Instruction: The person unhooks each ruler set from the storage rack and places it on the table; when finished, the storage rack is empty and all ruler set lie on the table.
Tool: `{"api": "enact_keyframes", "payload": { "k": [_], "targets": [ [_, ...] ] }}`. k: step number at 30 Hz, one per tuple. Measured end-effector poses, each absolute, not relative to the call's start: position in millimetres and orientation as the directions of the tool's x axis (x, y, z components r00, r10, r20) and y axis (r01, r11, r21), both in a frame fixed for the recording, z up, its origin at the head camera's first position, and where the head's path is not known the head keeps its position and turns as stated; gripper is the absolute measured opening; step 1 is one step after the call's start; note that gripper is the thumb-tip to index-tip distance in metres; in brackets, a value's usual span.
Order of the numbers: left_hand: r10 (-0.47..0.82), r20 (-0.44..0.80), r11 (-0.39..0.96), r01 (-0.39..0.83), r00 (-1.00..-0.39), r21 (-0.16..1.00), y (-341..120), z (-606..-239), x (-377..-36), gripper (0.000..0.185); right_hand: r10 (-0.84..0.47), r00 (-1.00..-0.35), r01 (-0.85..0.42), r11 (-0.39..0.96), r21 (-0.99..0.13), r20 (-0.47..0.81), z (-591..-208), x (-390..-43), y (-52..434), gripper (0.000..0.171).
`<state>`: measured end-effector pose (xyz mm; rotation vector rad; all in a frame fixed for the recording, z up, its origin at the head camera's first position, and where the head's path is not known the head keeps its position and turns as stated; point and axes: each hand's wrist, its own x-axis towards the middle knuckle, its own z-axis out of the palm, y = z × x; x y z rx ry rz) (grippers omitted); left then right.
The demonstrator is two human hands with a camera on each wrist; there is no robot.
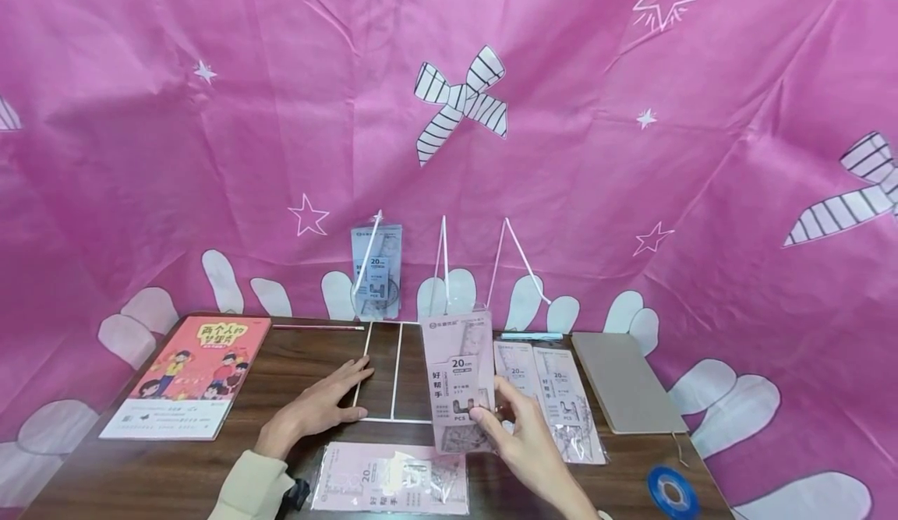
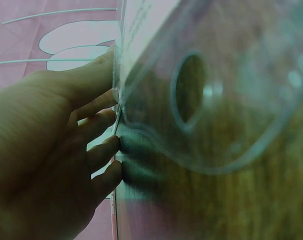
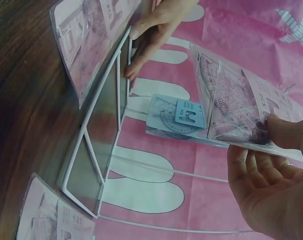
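My right hand (image 1: 494,417) pinches the lower edge of a pink 20 cm ruler-set packet (image 1: 457,380) and holds it upright above the table; the right wrist view shows this packet (image 3: 241,107) between thumb and fingers (image 3: 279,132). My left hand (image 1: 335,399) lies flat with straight fingers against the left bar of a white wire display rack (image 1: 396,376), and its fingers (image 2: 104,152) touch the wire. A blue ruler-set packet (image 1: 376,270) hangs on the rack's left prong. A clear packet with a hang hole (image 2: 216,90) fills the left wrist view.
Pink packets lie near the front edge (image 1: 389,477) and right of the rack (image 1: 547,395). A picture book (image 1: 185,376) lies at the left, a grey notebook (image 1: 624,380) at the right, and a blue tape roll (image 1: 672,493) at the front right. Pink cloth hangs behind.
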<state>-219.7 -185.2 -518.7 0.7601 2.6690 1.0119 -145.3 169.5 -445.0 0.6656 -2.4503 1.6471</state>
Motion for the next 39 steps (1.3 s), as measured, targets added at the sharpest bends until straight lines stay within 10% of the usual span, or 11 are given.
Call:
{"api": "enact_keyframes", "payload": {
  "k": [23, 39],
  "targets": [
    [0.524, 0.002, 0.624, 0.385, -0.852, 0.680, -186, -520, -221, 0.070, -0.384, -0.901, -0.383, 0.485, -0.786, 0.201, -459, -156, 255, 0.012],
    [0.524, 0.010, 0.635, 0.398, -0.852, 0.662, -187, -523, -223, 0.070, -0.783, -0.622, -0.413, 0.358, -0.837, -0.027, -491, -172, 307, 0.020]
  ]
}}
